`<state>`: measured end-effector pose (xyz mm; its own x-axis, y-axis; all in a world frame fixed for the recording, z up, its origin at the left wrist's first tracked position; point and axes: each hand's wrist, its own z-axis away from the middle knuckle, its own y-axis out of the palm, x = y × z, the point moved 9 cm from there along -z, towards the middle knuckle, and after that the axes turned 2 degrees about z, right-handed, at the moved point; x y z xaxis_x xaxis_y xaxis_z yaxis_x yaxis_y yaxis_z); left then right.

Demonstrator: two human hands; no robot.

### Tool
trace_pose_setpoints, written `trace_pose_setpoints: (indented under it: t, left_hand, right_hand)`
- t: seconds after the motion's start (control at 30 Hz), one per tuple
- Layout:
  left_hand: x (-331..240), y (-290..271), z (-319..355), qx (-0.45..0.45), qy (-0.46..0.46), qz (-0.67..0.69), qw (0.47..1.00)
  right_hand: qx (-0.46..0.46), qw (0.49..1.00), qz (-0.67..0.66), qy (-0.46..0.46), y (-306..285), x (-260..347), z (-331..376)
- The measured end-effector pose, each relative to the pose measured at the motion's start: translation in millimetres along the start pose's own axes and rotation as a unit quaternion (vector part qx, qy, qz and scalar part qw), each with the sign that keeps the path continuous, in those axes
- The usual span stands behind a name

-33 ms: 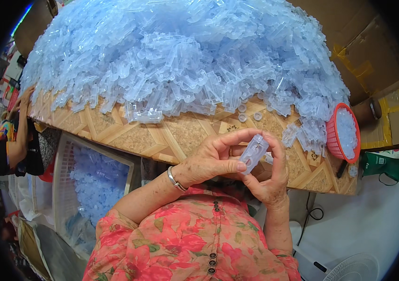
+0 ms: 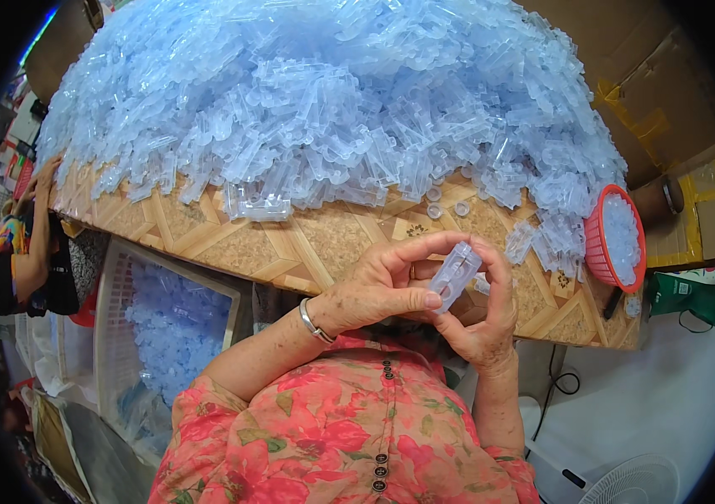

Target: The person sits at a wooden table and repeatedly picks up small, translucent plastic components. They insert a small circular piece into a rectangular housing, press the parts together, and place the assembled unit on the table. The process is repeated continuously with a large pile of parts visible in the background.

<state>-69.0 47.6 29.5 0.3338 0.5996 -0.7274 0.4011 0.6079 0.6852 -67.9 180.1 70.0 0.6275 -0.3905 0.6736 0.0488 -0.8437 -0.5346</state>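
Both hands pinch one clear tube [image 2: 455,275] at the near table [image 2: 307,244] edge, just right of centre. Left hand [image 2: 378,290]: thumb and fingers grasping the tube's lower end. Right hand [image 2: 479,323]: fingers curled over its upper end. Big pile [image 2: 324,92] of the same pale blue parts covers the far table. Red basket [image 2: 618,239] at right edge, white crate [image 2: 164,328] below left. Another person [image 2: 26,244] far left.
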Motion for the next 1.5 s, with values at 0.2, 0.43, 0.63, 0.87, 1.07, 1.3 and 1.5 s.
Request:
trace_pose_setpoints:
  t: [0.2, 0.43, 0.63, 0.87, 1.07, 1.3, 1.5]
  left_hand:
    - [0.6, -1.6, -0.7, 0.005, -0.002, 0.001, 1.000]
    - [-2.4, 0.2, 2.2, 0.010, 0.002, -0.130, 0.992]
    - [-13.8, 18.5, 2.2, 0.001, 0.117, -0.451, 0.885]
    - [-14.9, 17.7, 1.4, -0.041, 0.162, -0.520, 0.838]
    - [-24.9, -0.1, 3.5, -0.063, 0.142, -0.524, 0.837]
    - [-25.4, 1.1, 3.7, -0.106, 0.176, -0.470, 0.858]
    - [-24.8, 9.8, 5.4, -0.155, 0.187, -0.449, 0.860]
  right_hand:
    - [0.002, 0.999, 0.030, 0.017, 1.9, -0.8, 1.5]
    - [-0.009, 0.999, 0.015, 0.037, 2.5, -9.1, 6.8]
    - [-0.088, 0.994, 0.023, 0.059, 2.7, -20.7, 12.0]
    - [-0.097, 0.982, 0.142, 0.077, 6.1, -17.5, 17.9]
    - [-0.030, 0.981, 0.182, 0.051, -0.2, -9.9, 4.1]
    - [-0.075, 0.967, 0.242, 0.031, 8.7, 7.1, -3.1]
    - [-0.125, 0.972, 0.182, 0.078, 6.1, 0.7, -1.6]
